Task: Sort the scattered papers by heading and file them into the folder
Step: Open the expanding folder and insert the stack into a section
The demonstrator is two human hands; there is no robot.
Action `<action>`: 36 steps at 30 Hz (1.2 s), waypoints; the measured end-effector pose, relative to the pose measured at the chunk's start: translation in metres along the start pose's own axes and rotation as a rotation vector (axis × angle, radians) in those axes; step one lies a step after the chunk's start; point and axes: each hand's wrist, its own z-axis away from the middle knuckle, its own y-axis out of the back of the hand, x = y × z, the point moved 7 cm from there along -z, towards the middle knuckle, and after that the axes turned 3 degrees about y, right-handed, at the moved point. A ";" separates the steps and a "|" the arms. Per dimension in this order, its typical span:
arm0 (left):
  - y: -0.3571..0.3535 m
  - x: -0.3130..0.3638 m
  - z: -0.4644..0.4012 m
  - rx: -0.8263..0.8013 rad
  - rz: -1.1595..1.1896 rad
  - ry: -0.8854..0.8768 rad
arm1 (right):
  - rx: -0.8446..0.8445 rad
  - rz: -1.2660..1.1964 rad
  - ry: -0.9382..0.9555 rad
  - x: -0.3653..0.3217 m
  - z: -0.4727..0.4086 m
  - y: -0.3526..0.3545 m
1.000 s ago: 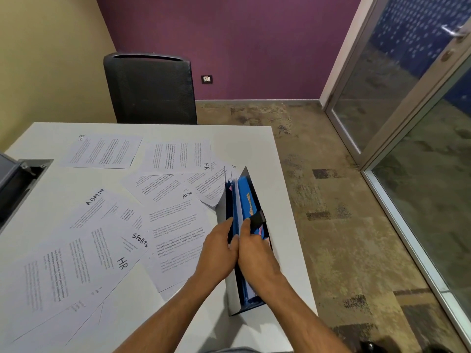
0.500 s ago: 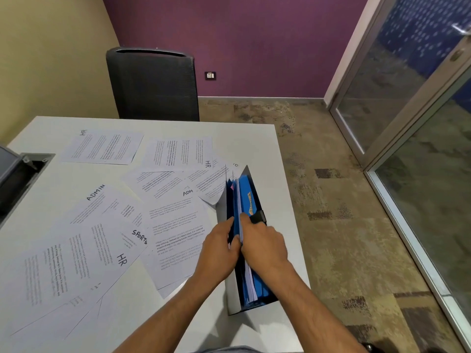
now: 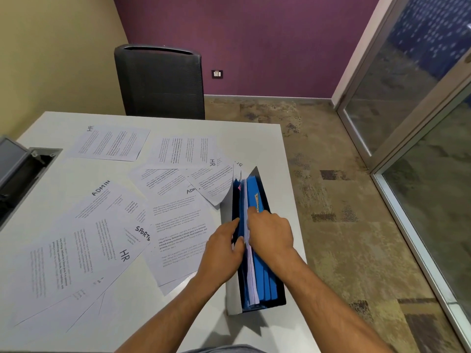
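Parting dividers in the folder [image 3: 257,240] at the table's [image 3: 257,138] right edge: left hand [image 3: 221,253] pinching one side, right hand [image 3: 270,235] curled over the blue ones. Beyond, papers [image 3: 178,222] lying scattered leftward. Light, limp, likely slippery; best lifted by an edge.

Two bare forearms are seen, uncovered from the lower frame edge up to the wrists — no sleeves, no watch, no rings are worn. Behind the left grip [image 3: 224,247] and the right grip [image 3: 271,234], a strip of grey-blue cloth is seen at the bottom edge — its kind cannot be told.
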 end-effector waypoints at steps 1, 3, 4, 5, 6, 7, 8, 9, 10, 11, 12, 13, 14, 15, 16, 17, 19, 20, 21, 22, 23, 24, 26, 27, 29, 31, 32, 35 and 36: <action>-0.001 0.000 0.000 -0.001 -0.003 0.005 | 0.038 -0.052 -0.002 0.003 0.002 0.002; -0.003 0.001 0.000 -0.010 -0.001 0.006 | 0.164 -0.152 -0.026 0.014 0.008 0.008; -0.005 0.001 -0.001 -0.017 0.002 0.006 | 0.233 -0.169 -0.044 0.021 0.012 0.011; -0.007 0.002 -0.001 -0.023 0.002 0.008 | 0.307 -0.176 -0.066 0.029 0.016 0.013; -0.009 0.003 -0.001 -0.030 -0.001 0.014 | 0.386 -0.194 -0.087 0.038 0.021 0.014; -0.011 0.003 -0.002 -0.034 -0.003 0.017 | 0.452 -0.230 -0.116 0.049 0.025 0.013; -0.014 0.004 -0.002 -0.042 -0.006 0.020 | 0.464 -0.301 -0.149 0.059 0.029 0.009; -0.017 0.006 -0.003 -0.053 -0.010 0.022 | 0.457 -0.382 -0.192 0.068 0.031 0.003; -0.021 0.008 -0.003 -0.066 -0.017 0.023 | 0.436 -0.473 -0.246 0.079 0.033 -0.005; -0.025 0.011 -0.004 -0.080 -0.028 0.022 | 0.419 -0.562 -0.308 0.089 0.035 -0.012; -0.030 0.014 -0.004 -0.095 -0.039 0.015 | 0.410 -0.645 -0.369 0.098 0.036 -0.020; -0.035 0.016 -0.004 -0.113 -0.052 0.004 | 0.405 -0.714 -0.432 0.107 0.038 -0.026; -0.041 0.019 -0.005 -0.134 -0.065 -0.013 | 0.405 -0.761 -0.495 0.115 0.040 -0.031; -0.048 0.022 -0.005 -0.156 -0.080 -0.033 | 0.406 -0.796 -0.552 0.123 0.043 -0.036; -0.055 0.025 -0.005 -0.177 -0.102 -0.056 | 0.404 -0.816 -0.596 0.129 0.045 -0.040; -0.062 0.026 -0.006 -0.199 -0.131 -0.075 | 0.396 -0.822 -0.625 0.135 0.047 -0.045; -0.079 0.024 -0.009 -0.265 -0.199 -0.097 | 0.372 -0.818 -0.657 0.142 0.048 -0.054; -0.088 0.020 -0.010 -0.309 -0.229 -0.103 | 0.362 -0.819 -0.667 0.145 0.047 -0.060; -0.098 0.015 -0.010 -0.357 -0.255 -0.107 | 0.357 -0.823 -0.671 0.148 0.047 -0.066; -0.107 0.010 -0.010 -0.396 -0.268 -0.114 | 0.356 -0.826 -0.669 0.152 0.045 -0.072; -0.113 0.003 -0.009 -0.425 -0.271 -0.116 | 0.352 -0.824 -0.667 0.155 0.045 -0.078; -0.118 -0.004 -0.009 -0.446 -0.267 -0.110 | 0.342 -0.821 -0.668 0.159 0.044 -0.084; -0.122 -0.020 -0.007 -0.461 -0.273 -0.079 | 0.320 -0.809 -0.666 0.164 0.044 -0.095; -0.122 -0.031 -0.006 -0.456 -0.284 -0.060 | 0.315 -0.804 -0.660 0.166 0.044 -0.100; -0.120 -0.052 -0.005 -0.428 -0.314 -0.026 | 0.306 -0.795 -0.641 0.167 0.044 -0.107; -0.117 -0.075 -0.004 -0.408 -0.377 0.008 | 0.284 -0.796 -0.618 0.167 0.042 -0.119; -0.115 -0.086 -0.003 -0.403 -0.424 0.018 | 0.267 -0.802 -0.611 0.167 0.041 -0.126; -0.112 -0.110 0.002 -0.428 -0.548 0.044 | 0.218 -0.796 -0.602 0.166 0.037 -0.149; -0.112 -0.115 0.004 -0.437 -0.553 0.047 | 0.200 -0.783 -0.597 0.165 0.035 -0.156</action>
